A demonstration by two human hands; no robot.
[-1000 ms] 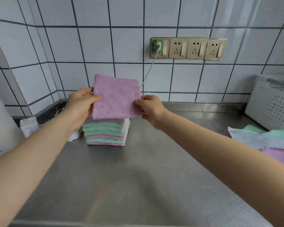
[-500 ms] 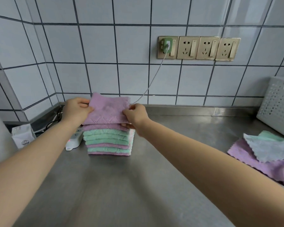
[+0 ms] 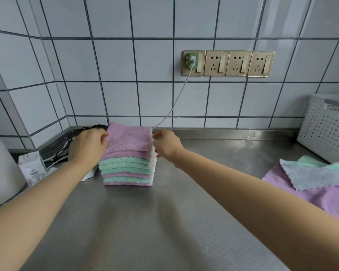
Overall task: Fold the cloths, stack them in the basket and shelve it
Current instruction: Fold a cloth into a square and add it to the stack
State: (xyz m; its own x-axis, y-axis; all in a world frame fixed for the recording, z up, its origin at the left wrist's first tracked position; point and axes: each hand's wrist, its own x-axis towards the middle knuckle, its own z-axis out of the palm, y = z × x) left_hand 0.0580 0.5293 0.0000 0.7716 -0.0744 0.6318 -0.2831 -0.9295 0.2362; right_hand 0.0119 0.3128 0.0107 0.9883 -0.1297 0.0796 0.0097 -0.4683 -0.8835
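Note:
A folded pink cloth (image 3: 128, 138) lies on top of a stack of folded pink and green cloths (image 3: 125, 170) at the back left of the steel counter. My left hand (image 3: 88, 147) grips the top cloth's left edge. My right hand (image 3: 165, 144) pinches its right edge with curled fingers. A white perforated basket (image 3: 325, 130) stands at the far right against the wall. In front of it lies a loose pile of unfolded cloths (image 3: 311, 180), pink, grey and green.
A white cable (image 3: 176, 100) runs from a green plug in the wall sockets (image 3: 228, 63) down behind the stack. Black cords, a white power strip and a small carton (image 3: 32, 168) sit left of the stack. A large white appliance (image 3: 0, 173) fills the left edge.
The pink cloth was held up above the stack, then lowered; it now lies flat on top. Both hands came down with it and stay at its edges.

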